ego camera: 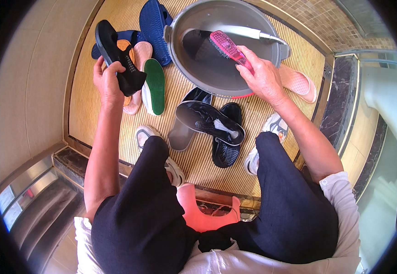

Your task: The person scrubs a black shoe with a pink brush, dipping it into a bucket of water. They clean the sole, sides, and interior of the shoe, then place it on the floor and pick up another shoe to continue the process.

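Note:
My left hand [110, 80] grips a black fabric shoe [111, 44] by its side, held up over the slippers and insoles at the upper left. In my right hand [261, 73] is a pink translucent scrubbing brush [229, 48], bristles facing down and left, above the near part of a grey plastic basin [219, 82]. Cloudy water fills the basin. A dark shoe [193, 42] lies partly under the water, and a white shower head [243, 31] with a metal hose rests across the basin's right side.
Blue slippers [154, 30], a pink insole [142, 54], an orange insole [123, 44] and a green insole [155, 85] lie left of the basin. Black footwear [205, 116] is piled between my feet. A pink slipper [299, 84] lies right. Below me is a pink stool [198, 215]; a stone ledge [342, 99] runs right.

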A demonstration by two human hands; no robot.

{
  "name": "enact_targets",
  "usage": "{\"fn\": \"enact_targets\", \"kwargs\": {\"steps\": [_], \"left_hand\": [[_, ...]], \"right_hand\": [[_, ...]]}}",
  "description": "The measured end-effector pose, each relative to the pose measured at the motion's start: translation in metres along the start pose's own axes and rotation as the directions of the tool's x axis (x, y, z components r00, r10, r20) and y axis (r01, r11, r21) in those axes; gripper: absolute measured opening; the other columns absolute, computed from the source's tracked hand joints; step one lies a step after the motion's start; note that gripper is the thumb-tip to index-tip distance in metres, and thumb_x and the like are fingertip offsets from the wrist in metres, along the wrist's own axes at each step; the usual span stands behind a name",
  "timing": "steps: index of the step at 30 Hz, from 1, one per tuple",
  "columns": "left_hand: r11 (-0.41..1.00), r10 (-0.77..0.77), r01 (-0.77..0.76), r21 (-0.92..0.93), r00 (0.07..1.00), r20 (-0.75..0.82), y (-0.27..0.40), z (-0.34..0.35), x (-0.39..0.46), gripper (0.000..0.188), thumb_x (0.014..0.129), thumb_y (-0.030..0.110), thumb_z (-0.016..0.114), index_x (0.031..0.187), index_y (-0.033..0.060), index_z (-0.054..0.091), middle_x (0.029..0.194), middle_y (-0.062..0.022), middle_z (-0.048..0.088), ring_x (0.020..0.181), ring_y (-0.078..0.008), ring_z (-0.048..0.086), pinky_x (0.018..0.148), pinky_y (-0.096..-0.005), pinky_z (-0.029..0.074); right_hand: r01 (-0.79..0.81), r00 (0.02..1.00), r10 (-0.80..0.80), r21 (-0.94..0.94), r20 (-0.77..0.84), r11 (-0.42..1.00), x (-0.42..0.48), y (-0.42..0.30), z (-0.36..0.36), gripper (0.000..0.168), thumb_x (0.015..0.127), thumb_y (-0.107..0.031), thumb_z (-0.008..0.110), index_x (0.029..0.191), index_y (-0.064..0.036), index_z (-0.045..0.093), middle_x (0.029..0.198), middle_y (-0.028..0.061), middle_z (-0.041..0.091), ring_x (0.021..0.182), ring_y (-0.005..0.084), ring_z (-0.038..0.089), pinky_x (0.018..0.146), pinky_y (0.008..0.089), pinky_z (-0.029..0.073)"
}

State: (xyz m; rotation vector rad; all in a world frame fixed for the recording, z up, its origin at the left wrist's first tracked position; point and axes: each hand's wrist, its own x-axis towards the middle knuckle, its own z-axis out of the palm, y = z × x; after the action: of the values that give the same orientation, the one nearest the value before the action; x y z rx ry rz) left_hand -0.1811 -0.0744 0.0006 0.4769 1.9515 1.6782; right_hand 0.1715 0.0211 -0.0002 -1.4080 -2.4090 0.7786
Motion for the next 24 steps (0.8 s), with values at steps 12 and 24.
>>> {"fn": "enact_targets", "kwargs": {"steps": [12, 24], "left_hand": [[0.971, 0.132, -0.041, -0.235, 0.914, 0.383, 0.036, 0.035, -0.053, 0.074, 0.064, -0.005, 0.056, 0.138, 0.0014, 0.047, 0.108, -0.0136, 0.066, 0.090, -0.0214, 0.063, 0.082, -0.0295, 0.052], [0.970, -0.110, 0.235, -0.067, 0.665, 0.739, 0.033, 0.063, -0.091, 0.071, 0.065, -0.007, 0.059, 0.135, 0.0006, 0.050, 0.115, -0.0124, 0.066, 0.100, -0.0201, 0.065, 0.089, -0.0305, 0.053]], "right_hand": [[0.016, 1.000, -0.016, -0.008, -0.007, 1.000, 0.000, 0.001, 0.001, 0.055, 0.091, -0.025, 0.066, 0.142, -0.018, 0.050, 0.089, 0.0169, 0.071, 0.084, 0.0379, 0.070, 0.075, 0.0458, 0.055], [0.068, 0.996, -0.068, 0.008, -0.052, 0.998, -0.001, 0.003, 0.003, 0.050, 0.089, -0.024, 0.065, 0.137, -0.015, 0.053, 0.089, 0.0166, 0.072, 0.083, 0.0388, 0.069, 0.072, 0.0478, 0.055]]}}
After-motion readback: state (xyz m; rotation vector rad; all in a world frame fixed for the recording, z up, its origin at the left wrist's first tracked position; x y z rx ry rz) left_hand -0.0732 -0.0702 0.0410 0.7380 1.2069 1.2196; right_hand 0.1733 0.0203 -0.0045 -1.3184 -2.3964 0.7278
